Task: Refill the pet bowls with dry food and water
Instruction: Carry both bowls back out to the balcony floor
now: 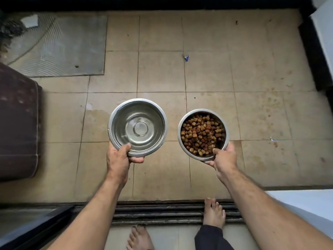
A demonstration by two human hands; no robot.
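The person stands barefoot at a dark sliding-door track (162, 213), both arms held out over a beige tiled floor (252, 105). The left hand (118, 157) grips the near rim of a larger round stainless-steel bowl (138, 127) holding clear water, thumb hooked over the rim, fingers curled beneath. The right hand (224, 156) grips the near rim of a smaller round stainless-steel bowl (203, 134), thumb inside the rim, fingers under it. This bowl is filled with brown dry kibble (201, 134). The two bowls are side by side, apart, both held above the floor. A grey ribbed mat (59, 47) lies at far left; a dark maroon cushion (18, 120) sits beside it.
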